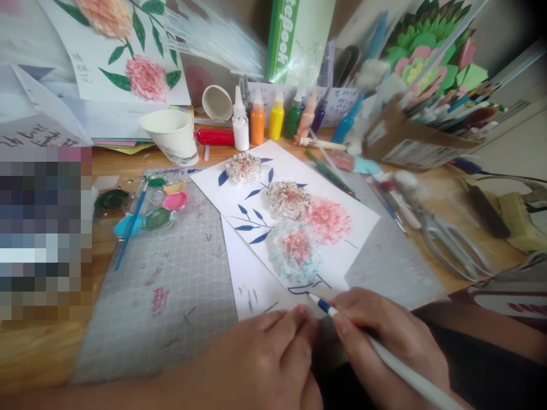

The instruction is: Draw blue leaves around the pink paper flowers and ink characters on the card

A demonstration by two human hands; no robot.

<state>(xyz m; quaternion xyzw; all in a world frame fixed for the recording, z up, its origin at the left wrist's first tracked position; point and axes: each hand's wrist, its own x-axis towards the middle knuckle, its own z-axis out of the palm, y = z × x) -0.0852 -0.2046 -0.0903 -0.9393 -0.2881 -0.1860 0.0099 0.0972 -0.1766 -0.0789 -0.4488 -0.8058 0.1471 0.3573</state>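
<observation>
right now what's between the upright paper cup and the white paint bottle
A red tube lying on its side, between the upright cup and the white bottle, in the head view.

Matt white paper sheet [299, 188] lies on a wooden table [38, 347], glossy plastic bottles [257, 122] behind.

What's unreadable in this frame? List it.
Head view:
- Patch, left: pixelated, contents hidden.
- Brush in right hand: tail cut by bottom edge.
- Left hand covers the near edge of the paper.
- Green box: label cut by top edge.
- Metal tool, right: too blurred to name.
</observation>
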